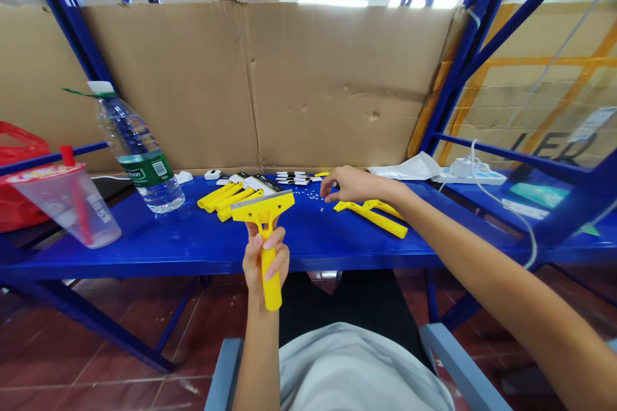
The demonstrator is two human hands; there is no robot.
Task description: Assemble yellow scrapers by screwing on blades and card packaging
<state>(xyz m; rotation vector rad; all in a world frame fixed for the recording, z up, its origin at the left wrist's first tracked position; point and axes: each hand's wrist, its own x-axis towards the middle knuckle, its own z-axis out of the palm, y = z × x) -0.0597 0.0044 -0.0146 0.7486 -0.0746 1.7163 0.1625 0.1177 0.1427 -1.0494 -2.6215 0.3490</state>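
Note:
My left hand [266, 257] is closed round the handle of a yellow scraper [271, 276], held upright in front of the table edge with its wide head on top. Over the table, my right hand [348, 185] reaches in with fingers curled down and pinched; whatever they hold, if anything, is too small to make out. Several tiny white pieces, perhaps screws [315, 196], lie scattered beside its fingertips. Yellow scraper handles [380, 219] rest on the table just right of that hand. Left of it lie several yellow scrapers with black-and-white heads [231, 198].
Small black-and-white packs [293, 178] are stacked at the back of the blue table [183, 241]. A water bottle [144, 154] and a plastic cup with straw [72, 199] stand left. A white plastic bag [409, 167] and a power strip [475, 170] lie right. Cardboard [337, 77] walls the back.

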